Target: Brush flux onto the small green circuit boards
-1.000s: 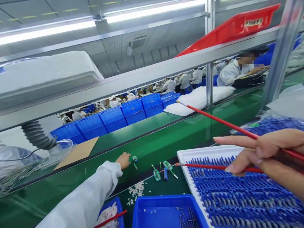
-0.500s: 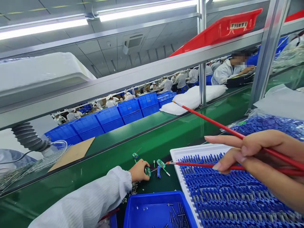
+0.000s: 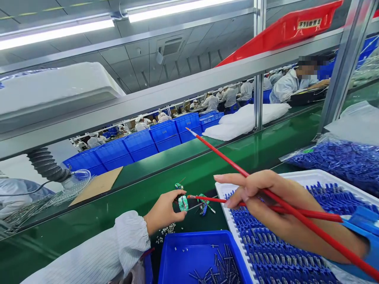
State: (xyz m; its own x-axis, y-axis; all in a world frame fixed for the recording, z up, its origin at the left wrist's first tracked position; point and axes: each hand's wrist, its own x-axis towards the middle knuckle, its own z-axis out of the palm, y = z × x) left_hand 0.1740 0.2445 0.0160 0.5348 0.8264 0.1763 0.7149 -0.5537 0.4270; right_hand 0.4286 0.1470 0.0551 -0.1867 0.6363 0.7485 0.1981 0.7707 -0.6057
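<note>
A small green circuit board (image 3: 183, 203) is pinched between thumb and fingers of the left hand (image 3: 164, 211), lifted just above the green worktop (image 3: 207, 173) at lower centre of the frame. Its long axis stands roughly upright, its face turned toward the camera.

The right hand (image 3: 266, 205) is closed on two red sticks (image 3: 266, 195). One runs nearly level, with its tip just beside the board; the other slants to the upper left.

In judgement, the board is best kept steady by its edges while the level tip is brought in slowly.

More green boards (image 3: 203, 202) lie on the worktop just behind. A white tray (image 3: 225, 189) of blue parts sits at right, a blue bin (image 3: 183, 252) below.
</note>
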